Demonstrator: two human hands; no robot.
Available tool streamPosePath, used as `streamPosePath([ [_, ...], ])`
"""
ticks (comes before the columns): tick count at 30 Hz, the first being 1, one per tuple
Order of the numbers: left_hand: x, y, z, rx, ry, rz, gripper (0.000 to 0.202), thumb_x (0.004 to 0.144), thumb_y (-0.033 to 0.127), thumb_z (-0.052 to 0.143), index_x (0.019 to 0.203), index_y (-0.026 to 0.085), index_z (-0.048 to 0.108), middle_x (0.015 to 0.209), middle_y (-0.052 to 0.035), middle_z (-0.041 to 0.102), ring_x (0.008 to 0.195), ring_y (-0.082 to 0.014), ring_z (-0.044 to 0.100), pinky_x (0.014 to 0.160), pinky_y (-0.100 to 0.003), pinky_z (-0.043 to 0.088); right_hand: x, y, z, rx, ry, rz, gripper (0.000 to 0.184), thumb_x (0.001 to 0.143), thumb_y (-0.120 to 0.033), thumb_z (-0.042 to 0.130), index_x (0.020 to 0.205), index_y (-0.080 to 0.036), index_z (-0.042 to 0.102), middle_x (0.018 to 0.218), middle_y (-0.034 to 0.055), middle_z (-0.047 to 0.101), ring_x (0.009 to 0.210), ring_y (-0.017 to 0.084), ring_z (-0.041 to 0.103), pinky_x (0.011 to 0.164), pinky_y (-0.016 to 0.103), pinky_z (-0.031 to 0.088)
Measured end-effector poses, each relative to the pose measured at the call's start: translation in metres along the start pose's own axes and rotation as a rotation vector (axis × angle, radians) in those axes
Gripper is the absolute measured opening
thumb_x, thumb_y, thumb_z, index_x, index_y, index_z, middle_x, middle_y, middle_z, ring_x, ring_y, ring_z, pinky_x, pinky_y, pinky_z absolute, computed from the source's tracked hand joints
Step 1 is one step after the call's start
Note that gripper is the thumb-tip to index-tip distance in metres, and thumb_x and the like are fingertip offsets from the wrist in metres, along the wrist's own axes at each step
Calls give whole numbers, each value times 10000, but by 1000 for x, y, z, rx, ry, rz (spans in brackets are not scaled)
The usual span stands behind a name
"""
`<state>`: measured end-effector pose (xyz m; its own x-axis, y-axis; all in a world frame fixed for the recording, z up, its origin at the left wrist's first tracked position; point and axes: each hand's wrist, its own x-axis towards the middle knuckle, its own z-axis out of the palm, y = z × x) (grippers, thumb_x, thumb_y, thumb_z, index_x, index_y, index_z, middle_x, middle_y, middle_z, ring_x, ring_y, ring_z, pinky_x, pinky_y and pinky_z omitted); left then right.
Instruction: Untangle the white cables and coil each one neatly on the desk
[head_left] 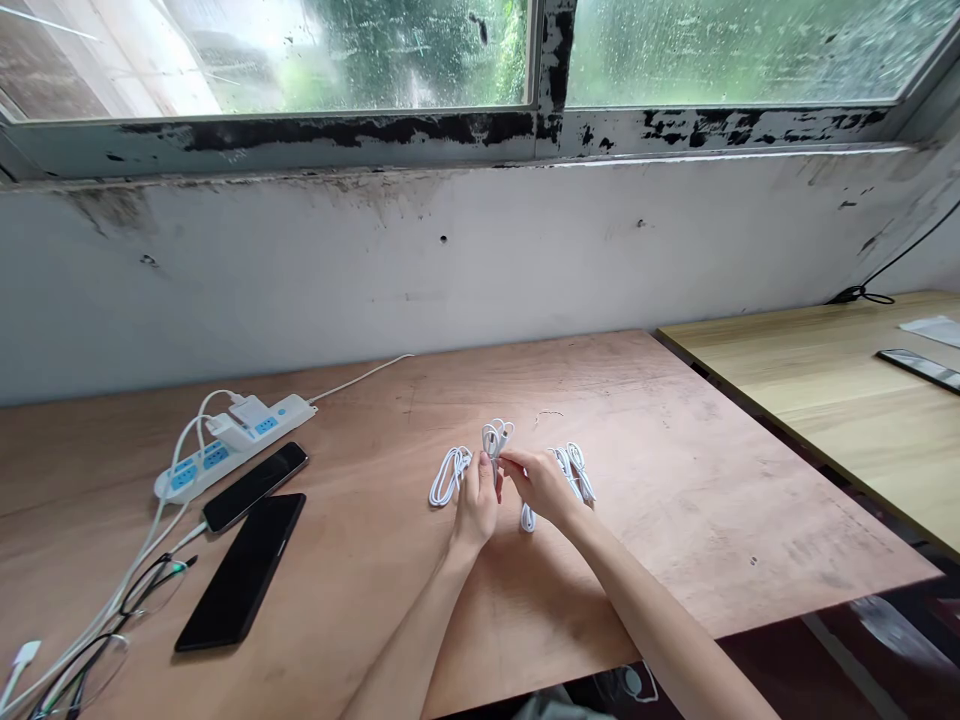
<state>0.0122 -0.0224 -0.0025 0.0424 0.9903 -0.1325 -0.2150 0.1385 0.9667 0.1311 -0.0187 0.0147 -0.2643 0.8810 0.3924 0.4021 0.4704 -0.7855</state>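
Above the middle of the brown table [360,580], a white charging cable [495,436] wound into a small bundle stands upright between my hands. My left hand [475,498] grips its lower part, thumb towards me. Thumb and fingers of my right hand [541,482] pinch at the bundle's right side; exactly what they hold there is partly hidden. A coiled white cable [448,476] lies just left of my left hand. More coiled white cables [576,470] lie behind and right of my right hand, partly covered by it. The end of another white coil [528,518] shows below the right hand.
At left are a white power strip [289,412] with plugged-in chargers, two dark phones [244,570], eyeglasses [142,582] and trailing white cables. A lighter wooden table [825,370] stands across a narrow gap at right, bearing a dark flat device [919,368]. A wall [337,270] with windows rises behind.
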Motion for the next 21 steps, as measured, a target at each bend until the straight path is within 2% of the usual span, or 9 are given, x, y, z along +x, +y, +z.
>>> streamPosePath([
  [4, 2, -1, 0, 122, -16, 173, 437, 804, 574, 449, 603, 186, 460, 498, 26, 409, 469, -92, 355, 483, -227, 271, 2, 3, -3, 297, 6, 141, 349, 850, -417, 490, 629, -201, 651, 593, 23, 644, 568, 155, 564, 588, 262, 424],
  [7, 2, 1, 2, 71, -28, 162, 482, 792, 614, 430, 581, 181, 452, 464, 31, 388, 436, -79, 335, 459, -224, 264, 5, 13, -11, 529, -49, 267, 372, 761, -516, 574, 728, -162, 683, 654, 39, 649, 565, 142, 554, 543, 257, 429],
  [10, 2, 4, 6, 5, -71, 109, 523, 788, 648, 390, 560, 179, 430, 443, 35, 362, 404, -67, 309, 432, -222, 249, 7, 23, -20, 651, -47, 356, 454, 793, -560, 504, 792, -140, 675, 683, 42, 637, 526, 98, 518, 515, 233, 416],
  [13, 1, 5, 9, -10, -98, 93, 546, 774, 671, 384, 542, 177, 407, 450, 35, 362, 403, -60, 307, 421, -216, 248, 7, 25, -25, 648, -138, 347, 391, 789, -520, 543, 747, -142, 636, 651, 19, 608, 532, 88, 515, 520, 220, 420],
  [16, 1, 3, 8, 1, -71, 76, 540, 745, 691, 416, 591, 174, 438, 479, 39, 394, 406, -54, 308, 407, -204, 233, 6, 20, -22, 604, -256, 273, 322, 792, -462, 567, 738, -146, 596, 678, 22, 615, 583, 102, 551, 547, 224, 439],
  [18, 2, 0, 6, 19, -41, 55, 537, 722, 705, 435, 624, 176, 448, 494, 43, 405, 413, -55, 319, 403, -198, 226, 5, 16, -18, 588, -269, 224, 293, 826, -434, 527, 758, -151, 570, 693, 32, 627, 629, 123, 586, 566, 235, 449],
  [21, 5, -5, 3, 58, -26, 56, 541, 717, 714, 422, 640, 179, 447, 494, 47, 391, 421, -59, 325, 411, -198, 238, 4, 11, -12, 480, -199, 184, 249, 862, -380, 474, 759, -164, 542, 677, 32, 621, 640, 140, 602, 574, 249, 448],
])
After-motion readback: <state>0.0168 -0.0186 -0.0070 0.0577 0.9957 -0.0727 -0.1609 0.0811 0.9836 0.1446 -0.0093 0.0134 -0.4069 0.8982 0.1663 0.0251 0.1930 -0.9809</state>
